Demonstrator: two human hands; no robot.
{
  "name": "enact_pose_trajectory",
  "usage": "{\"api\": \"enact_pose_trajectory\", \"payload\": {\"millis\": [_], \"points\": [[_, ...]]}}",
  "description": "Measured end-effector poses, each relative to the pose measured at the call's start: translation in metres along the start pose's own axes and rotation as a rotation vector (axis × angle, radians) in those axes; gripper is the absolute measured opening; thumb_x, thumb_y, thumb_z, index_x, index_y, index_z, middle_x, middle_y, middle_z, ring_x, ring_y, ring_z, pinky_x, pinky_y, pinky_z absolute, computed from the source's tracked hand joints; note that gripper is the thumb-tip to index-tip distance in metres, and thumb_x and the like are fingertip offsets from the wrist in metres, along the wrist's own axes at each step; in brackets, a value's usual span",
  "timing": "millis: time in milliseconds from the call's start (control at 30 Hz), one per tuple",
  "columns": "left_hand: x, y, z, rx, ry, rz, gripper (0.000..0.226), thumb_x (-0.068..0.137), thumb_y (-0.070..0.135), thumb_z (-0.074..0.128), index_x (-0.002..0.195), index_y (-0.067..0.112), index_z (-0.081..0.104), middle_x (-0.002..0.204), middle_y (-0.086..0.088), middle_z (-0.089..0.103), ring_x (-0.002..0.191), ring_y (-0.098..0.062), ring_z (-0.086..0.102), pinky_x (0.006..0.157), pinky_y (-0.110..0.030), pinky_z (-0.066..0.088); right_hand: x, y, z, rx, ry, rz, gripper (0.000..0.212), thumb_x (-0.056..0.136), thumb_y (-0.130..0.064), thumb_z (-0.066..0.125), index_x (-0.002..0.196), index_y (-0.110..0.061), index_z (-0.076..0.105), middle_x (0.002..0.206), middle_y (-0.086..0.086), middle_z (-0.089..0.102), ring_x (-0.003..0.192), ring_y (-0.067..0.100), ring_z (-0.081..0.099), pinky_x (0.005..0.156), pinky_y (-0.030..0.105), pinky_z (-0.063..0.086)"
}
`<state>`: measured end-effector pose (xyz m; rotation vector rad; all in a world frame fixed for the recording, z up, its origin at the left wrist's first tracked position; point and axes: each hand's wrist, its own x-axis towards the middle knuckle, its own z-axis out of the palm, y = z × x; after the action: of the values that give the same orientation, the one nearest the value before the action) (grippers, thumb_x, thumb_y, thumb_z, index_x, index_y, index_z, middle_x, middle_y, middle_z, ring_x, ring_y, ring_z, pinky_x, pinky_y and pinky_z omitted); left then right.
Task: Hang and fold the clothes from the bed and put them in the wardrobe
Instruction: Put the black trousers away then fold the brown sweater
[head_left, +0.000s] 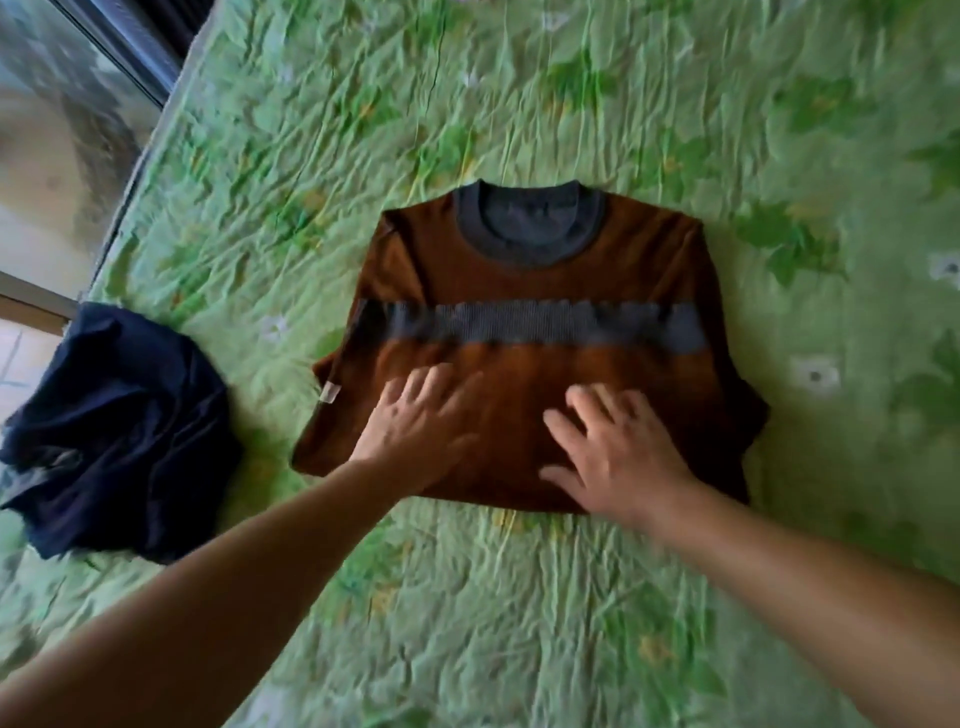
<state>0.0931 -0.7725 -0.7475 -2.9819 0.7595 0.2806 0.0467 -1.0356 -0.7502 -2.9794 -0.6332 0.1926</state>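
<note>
Head view: a folded brown sweater (530, 364) lies mid-bed (519, 597). Left hand (415, 421) and right hand (613, 452), fingers spread flat, press its near half, likely smoothing the fold. A crumpled navy garment (114, 431) waits at left.

One brown shirt (524, 283), one navy garment (119, 431), one bedspread (519, 623), two hands: left hand (415, 423), right hand (618, 457).

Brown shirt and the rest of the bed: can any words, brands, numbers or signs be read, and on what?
None can be read.
The small white tag at the side seam of the brown shirt is too blurred to read.
The dark blue garment and green floral bedspread show no writing.
</note>
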Motion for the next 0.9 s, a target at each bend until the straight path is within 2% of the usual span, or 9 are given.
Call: {"api": "enact_pose_trajectory", "payload": {"millis": [67, 133, 200, 367, 467, 633, 767, 833, 900], "points": [[-0.04, 0.005, 0.017, 0.019, -0.015, 0.133, 0.076, 0.076, 0.065, 0.063, 0.139, 0.025, 0.049, 0.126, -0.009, 0.054, 0.11, -0.032, 0.055, 0.087, -0.045, 0.047, -0.042, -0.013, 0.022, 0.007, -0.085, -0.046, 0.074, 0.067, -0.057, 0.079, 0.128, -0.019, 0.061, 0.124, 0.016, 0.055, 0.11, 0.037, 0.052, 0.085, 0.051, 0.044], [-0.062, -0.003, 0.034, 0.099, -0.062, 0.167, 0.078, 0.071, 0.062, 0.07, 0.134, 0.02, 0.052, 0.125, -0.011, 0.056, 0.108, -0.034, 0.057, 0.085, -0.046, 0.048, -0.059, -0.011, 0.04, -0.042, -0.132, 0.003, 0.074, 0.061, -0.029, 0.086, 0.129, -0.018, 0.059, 0.122, 0.017, 0.056, 0.107, 0.038, 0.051, 0.083, 0.051, 0.044], [-0.061, -0.005, 0.041, 0.148, -0.085, 0.152, 0.072, 0.067, 0.048, 0.076, 0.129, 0.019, 0.054, 0.122, -0.011, 0.058, 0.105, -0.034, 0.058, 0.081, -0.046, 0.048, -0.054, -0.01, 0.046, -0.076, -0.134, 0.045, 0.064, 0.063, -0.011, 0.08, 0.123, -0.014, 0.058, 0.112, 0.015, 0.056, 0.098, 0.038, 0.051, 0.076, 0.048, 0.044], [-0.033, 0.009, 0.033, 0.104, -0.16, 0.106, 0.056, 0.062, 0.034, 0.082, 0.111, 0.019, 0.06, 0.101, -0.006, 0.06, 0.086, -0.032, 0.06, 0.065, -0.041, 0.051, -0.027, -0.015, 0.035, -0.094, -0.103, 0.056, 0.029, 0.071, -0.004, 0.061, 0.1, -0.01, 0.06, 0.088, 0.011, 0.055, 0.075, 0.036, 0.055, 0.06, 0.043, 0.045], [-0.044, 0.01, 0.024, 0.049, -0.227, 0.088, 0.052, 0.065, 0.034, 0.082, 0.111, 0.021, 0.061, 0.098, -0.005, 0.06, 0.082, -0.031, 0.063, 0.064, -0.039, 0.054, -0.038, -0.018, 0.027, -0.017, -0.206, 0.102, 0.033, 0.068, -0.006, 0.067, 0.099, -0.012, 0.06, 0.086, 0.008, 0.056, 0.071, 0.034, 0.056, 0.056, 0.04, 0.049], [-0.096, 0.029, 0.013, -0.018, -0.505, 0.203, 0.05, 0.085, 0.04, 0.061, 0.131, 0.027, 0.044, 0.117, -0.002, 0.051, 0.102, -0.028, 0.06, 0.073, -0.039, 0.051, -0.099, -0.066, 0.013, 0.132, -0.537, 0.088, 0.033, 0.084, -0.015, 0.052, 0.116, -0.021, 0.051, 0.11, 0.003, 0.055, 0.098, 0.029, 0.058, 0.078, 0.041, 0.052], [-0.141, 0.046, 0.017, -0.016, -0.745, 0.301, 0.055, 0.089, 0.043, 0.058, 0.137, 0.024, 0.039, 0.123, -0.006, 0.05, 0.106, -0.03, 0.06, 0.075, -0.04, 0.05, -0.137, -0.099, 0.008, 0.132, -0.778, 0.073, 0.034, 0.092, -0.017, 0.049, 0.126, -0.019, 0.046, 0.122, 0.006, 0.049, 0.108, 0.028, 0.052, 0.083, 0.041, 0.048], [-0.141, 0.045, 0.017, -0.045, -0.732, 0.288, 0.056, 0.088, 0.06, 0.053, 0.132, 0.025, 0.044, 0.121, -0.002, 0.053, 0.107, -0.027, 0.06, 0.074, -0.036, 0.046, -0.139, -0.102, 0.004, 0.125, -0.819, 0.073, 0.038, 0.097, -0.038, 0.049, 0.13, -0.021, 0.045, 0.126, 0.006, 0.049, 0.114, 0.028, 0.051, 0.086, 0.041, 0.046], [-0.122, 0.038, 0.014, -0.084, -0.53, 0.27, 0.054, 0.085, 0.069, 0.046, 0.121, 0.028, 0.053, 0.114, 0.001, 0.057, 0.107, -0.025, 0.059, 0.079, -0.037, 0.045, -0.126, -0.095, -0.001, 0.18, -0.753, 0.109, 0.047, 0.095, -0.061, 0.043, 0.123, -0.024, 0.052, 0.119, 0.002, 0.057, 0.113, 0.026, 0.055, 0.084, 0.039, 0.046]]}}
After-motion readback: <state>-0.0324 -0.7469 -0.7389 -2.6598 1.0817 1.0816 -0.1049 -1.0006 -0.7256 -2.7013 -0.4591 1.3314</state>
